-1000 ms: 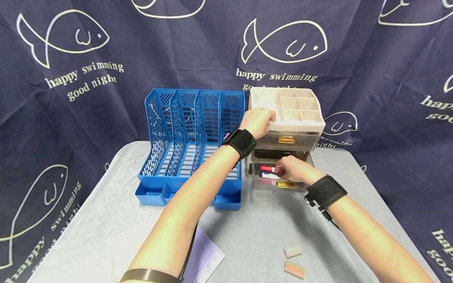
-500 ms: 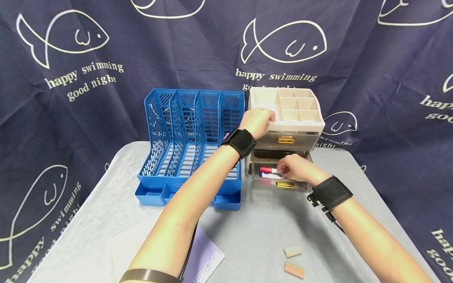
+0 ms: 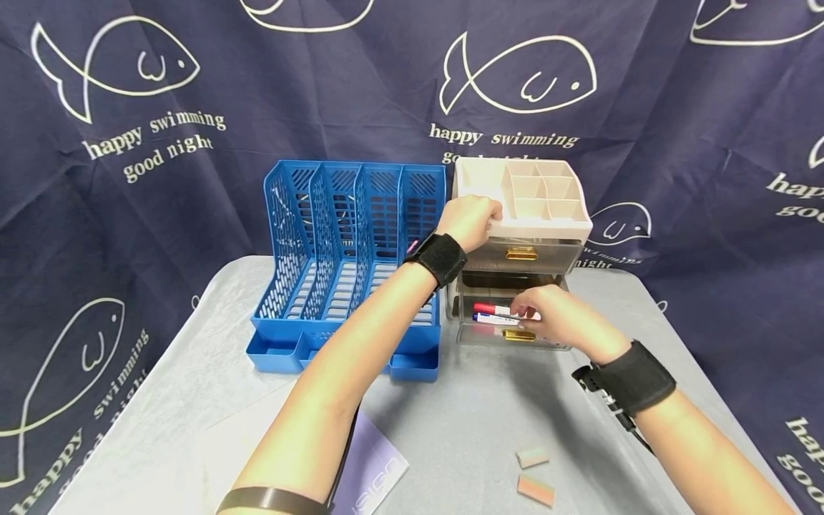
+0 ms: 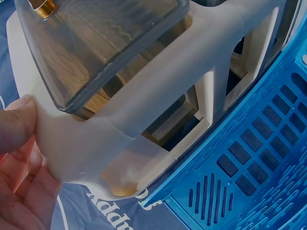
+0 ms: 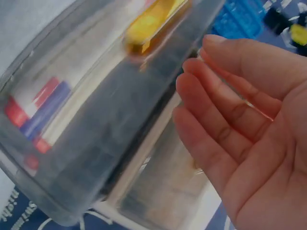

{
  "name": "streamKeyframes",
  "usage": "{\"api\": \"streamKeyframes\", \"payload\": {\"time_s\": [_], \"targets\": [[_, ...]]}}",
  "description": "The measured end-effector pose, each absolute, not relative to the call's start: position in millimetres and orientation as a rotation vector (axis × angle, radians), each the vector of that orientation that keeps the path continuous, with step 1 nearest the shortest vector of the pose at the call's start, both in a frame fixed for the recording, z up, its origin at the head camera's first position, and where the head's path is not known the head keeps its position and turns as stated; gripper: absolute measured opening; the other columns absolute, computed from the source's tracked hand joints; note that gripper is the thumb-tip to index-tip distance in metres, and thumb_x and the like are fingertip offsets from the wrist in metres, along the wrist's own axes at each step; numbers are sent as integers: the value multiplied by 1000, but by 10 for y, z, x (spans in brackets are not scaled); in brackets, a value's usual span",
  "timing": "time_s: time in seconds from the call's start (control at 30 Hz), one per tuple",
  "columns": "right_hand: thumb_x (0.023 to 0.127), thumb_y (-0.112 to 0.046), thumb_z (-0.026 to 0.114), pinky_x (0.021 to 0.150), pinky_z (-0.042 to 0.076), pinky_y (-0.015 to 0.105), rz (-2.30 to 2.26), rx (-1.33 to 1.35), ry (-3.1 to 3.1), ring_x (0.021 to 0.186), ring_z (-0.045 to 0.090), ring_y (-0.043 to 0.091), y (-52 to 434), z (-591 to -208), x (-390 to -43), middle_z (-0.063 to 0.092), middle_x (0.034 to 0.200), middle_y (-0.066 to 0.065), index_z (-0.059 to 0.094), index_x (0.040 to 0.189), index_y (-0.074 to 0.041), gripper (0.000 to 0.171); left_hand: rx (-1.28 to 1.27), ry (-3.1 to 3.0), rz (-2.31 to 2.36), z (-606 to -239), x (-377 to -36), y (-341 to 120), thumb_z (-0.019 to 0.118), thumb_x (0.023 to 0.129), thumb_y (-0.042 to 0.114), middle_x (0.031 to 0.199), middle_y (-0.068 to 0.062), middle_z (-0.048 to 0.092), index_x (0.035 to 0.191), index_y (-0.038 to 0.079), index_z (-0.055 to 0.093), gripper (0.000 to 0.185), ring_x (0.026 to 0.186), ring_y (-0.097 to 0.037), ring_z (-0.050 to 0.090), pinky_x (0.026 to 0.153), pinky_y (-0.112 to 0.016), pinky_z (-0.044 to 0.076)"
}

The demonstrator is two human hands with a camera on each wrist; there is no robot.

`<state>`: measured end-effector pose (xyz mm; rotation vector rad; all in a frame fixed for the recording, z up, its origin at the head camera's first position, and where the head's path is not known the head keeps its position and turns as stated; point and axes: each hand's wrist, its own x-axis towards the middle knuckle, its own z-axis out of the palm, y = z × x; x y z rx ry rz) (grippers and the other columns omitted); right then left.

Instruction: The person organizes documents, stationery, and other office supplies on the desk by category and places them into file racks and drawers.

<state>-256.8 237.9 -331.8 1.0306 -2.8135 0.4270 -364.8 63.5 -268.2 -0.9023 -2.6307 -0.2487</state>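
My left hand (image 3: 468, 222) grips the top front edge of a white desk organizer (image 3: 547, 230), thumb on one side and fingers on the other in the left wrist view. Below it, a clear lower drawer (image 3: 470, 335) with a gold handle (image 3: 518, 335) is pulled out. Inside lie a red marker (image 3: 489, 309) and a white marker with a blue cap (image 3: 494, 319). My right hand (image 3: 560, 318) is over the drawer's right part, beside the markers' right ends. In the right wrist view its loosely bent fingers (image 5: 206, 139) hold nothing.
A blue file rack (image 3: 380, 325) stands left of the organizer. The upper drawer (image 3: 476, 255) is closed. Two small eraser-like blocks, one greenish (image 3: 532, 457) and one orange (image 3: 536, 491), lie near the front. A purple booklet (image 3: 380, 465) is partly under my left forearm.
My right hand has moved slightly right and its fingers have loosened, uncovering more of the markers in the drawer. My left hand has stayed on the organizer.
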Motion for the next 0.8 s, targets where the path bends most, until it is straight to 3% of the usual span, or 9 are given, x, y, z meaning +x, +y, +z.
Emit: {"api": "streamKeyframes", "payload": {"time_s": [0.37,0.6,0.8], "targets": [[71,4,74,66,50,32,282,945,-2702,72,60,12,2236,-3407,-2184,63,78,-4,68,82,-11,19,-906,-2628,-259,-2682,-3646,628,60,86,7,105,5,69,104,21,71,24,98,-11,63,84,-31,50],[68,9,72,64,51,34,182,870,-2640,75,63,16,2170,-3586,-2132,63,79,0,67,83,-10,25,-901,-2626,-263,-2700,-3661,632,60,85,7,105,6,69,103,21,71,25,98,-11,63,84,-30,49],[74,6,69,56,49,36,62,776,-2461,70,58,21,2143,-3789,-2107,54,72,2,59,76,-7,17,-905,-2623,-259,-2696,-3665,639,60,86,7,105,6,69,103,21,71,25,98,-11,63,84,-30,50]]}}
